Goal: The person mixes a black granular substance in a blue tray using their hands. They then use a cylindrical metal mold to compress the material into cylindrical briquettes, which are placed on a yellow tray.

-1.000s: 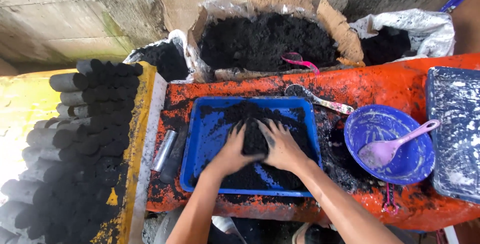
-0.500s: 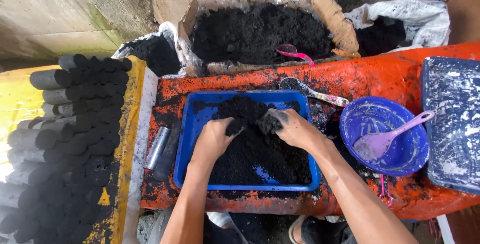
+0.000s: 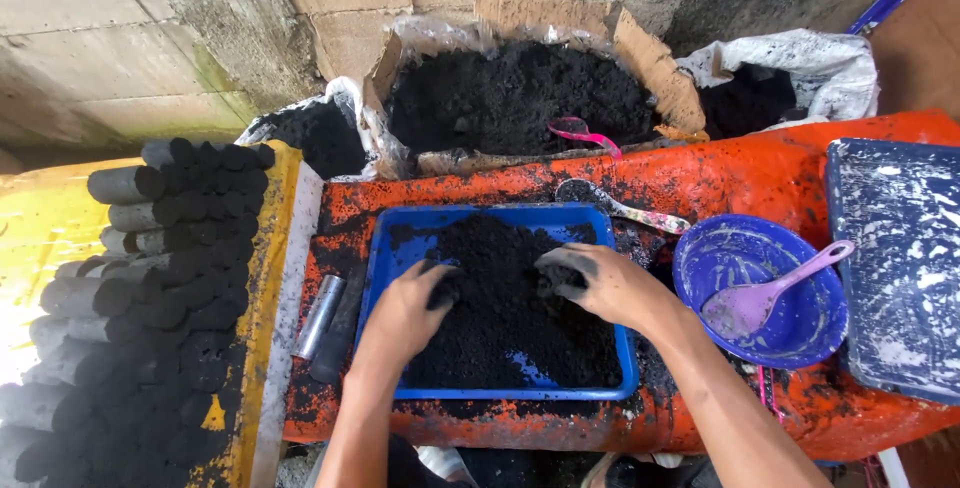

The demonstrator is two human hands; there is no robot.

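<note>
The orange plastic-covered worktable (image 3: 760,173) in front of me is smeared with black dust. To my left lies a stack of dark cylindrical charcoal briquettes (image 3: 150,288) on a yellow sheet. Beyond the table stands a cardboard box lined with plastic and heaped with black charcoal powder (image 3: 515,98), a pink scoop handle (image 3: 585,135) lying at its near edge, and beside it a white sack (image 3: 800,68) holding more of the black stuff.

Right before me sits the blue rectangular plastic tray (image 3: 385,268), with a mound of damp black charcoal mix (image 3: 510,318) filling its middle. At my far right lies a blue paint-splashed board (image 3: 895,258), and nearer is a round blue plastic bowl (image 3: 790,328) with a lilac plastic spoon (image 3: 770,293) resting inside.

My left hand (image 3: 400,313) rests on the left side of the mound, fingers curled loosely, tips sunk in the mix. My right hand (image 3: 605,283) is at the mound's upper right, fingers bent around a small clump, blackened.

Left of the tray lies a short metal tube (image 3: 320,316); a dirty metal spoon (image 3: 620,208) lies behind it.
</note>
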